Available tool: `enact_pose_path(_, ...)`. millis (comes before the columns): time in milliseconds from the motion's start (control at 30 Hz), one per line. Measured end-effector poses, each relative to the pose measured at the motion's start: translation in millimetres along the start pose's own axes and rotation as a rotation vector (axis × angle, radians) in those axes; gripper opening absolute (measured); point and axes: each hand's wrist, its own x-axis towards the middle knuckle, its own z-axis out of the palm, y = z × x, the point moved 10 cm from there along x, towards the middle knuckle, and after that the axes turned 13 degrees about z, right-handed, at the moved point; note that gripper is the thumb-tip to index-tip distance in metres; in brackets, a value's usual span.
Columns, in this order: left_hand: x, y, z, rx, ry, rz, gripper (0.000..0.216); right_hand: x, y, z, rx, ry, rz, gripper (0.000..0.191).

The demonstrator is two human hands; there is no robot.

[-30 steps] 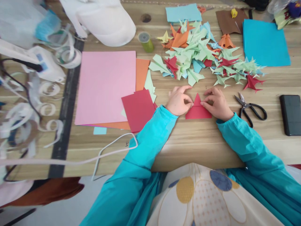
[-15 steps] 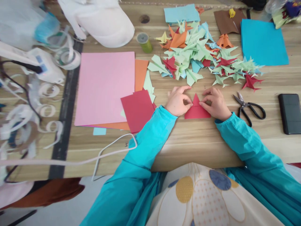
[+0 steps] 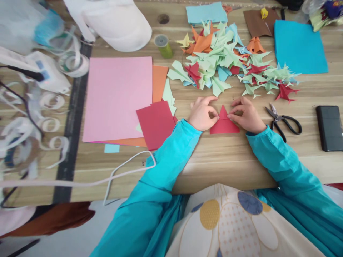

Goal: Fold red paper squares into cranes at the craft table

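Note:
A small red folded paper (image 3: 224,125) with a pointed top lies flat on the wooden table (image 3: 214,160) in front of me. My left hand (image 3: 202,113) pinches its left edge near the point, fingers curled. My right hand (image 3: 246,115) presses and pinches its right edge the same way. Both arms wear teal sleeves. Just behind the hands lies a heap of folded paper shapes (image 3: 230,64), mostly pale green with some red, orange and blue.
Black-handled scissors (image 3: 282,121) and a black phone (image 3: 329,127) lie to the right. Red (image 3: 155,123), pink (image 3: 118,98) and orange sheets are stacked to the left; a blue sheet (image 3: 298,46) is at the back right. A white cable (image 3: 125,171), tape rolls (image 3: 77,64) and a green spool (image 3: 163,45) lie left.
Both hands stay on the red folded paper, with only small finger shifts. The view has drifted slightly.

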Motion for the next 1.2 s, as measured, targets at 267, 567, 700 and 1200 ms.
enact_pose_path(267,0,0,1,0.005,0.003,-0.001,0.011,-3,-7,1,-0.060,-0.027,-0.070,0.010)
enact_pose_path(567,-1,2,1,0.027,0.001,0.018,0.010,-9,-10,4,-0.193,-0.015,-0.143,0.015)
enact_pose_path(700,-1,1,2,0.033,-0.008,0.016,0.010,-11,-10,5,-0.221,-0.018,-0.155,0.018)
enact_pose_path(1200,-1,10,6,0.096,-0.053,0.108,0.025,-17,-16,14,-0.469,-0.020,-0.209,0.024)
